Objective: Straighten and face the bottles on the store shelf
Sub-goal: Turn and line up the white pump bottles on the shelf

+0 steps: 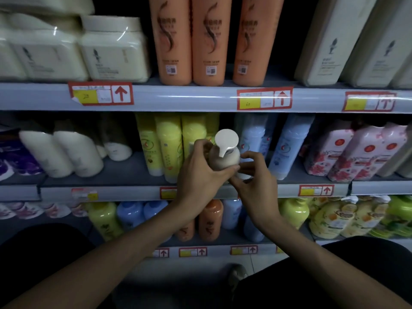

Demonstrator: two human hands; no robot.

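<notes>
Now the left hand (pixel 200 172) wraps round a cream pump bottle (pixel 224 161), fingers behind it and thumb across its front. It holds the bottle upright just above the front edge of the middle shelf (pixel 133 192). The white pump head (pixel 226 139) points toward the camera. The right hand (pixel 254 181) comes in from the other side with its fingers bent, the tips lying against the bottle's right flank; whether they clasp it or only touch it I cannot tell.

Directly behind the held bottle stand yellow bottles (pixel 169 143), close together. To their right stand pale blue bottles (pixel 289 143), and further toward the right end of the shelf are pink flowered bottles (pixel 356 155), all tilted somewhat. Toward the left end, white bottles (pixel 60 152) lean over to the left.

On the upper shelf (pixel 178 97), three orange bottles (pixel 211 41) stand side by side above the hands, with squat cream jars (pixel 111 47) at the left and tall cream bottles (pixel 330 41) leaning at the right. Red-bordered price tags (pixel 100 93) sit along its front edge.

On the lower shelf (pixel 218 243), beneath the forearms, yellow, blue and orange bottles stand in rows, their labels too dim to read.
</notes>
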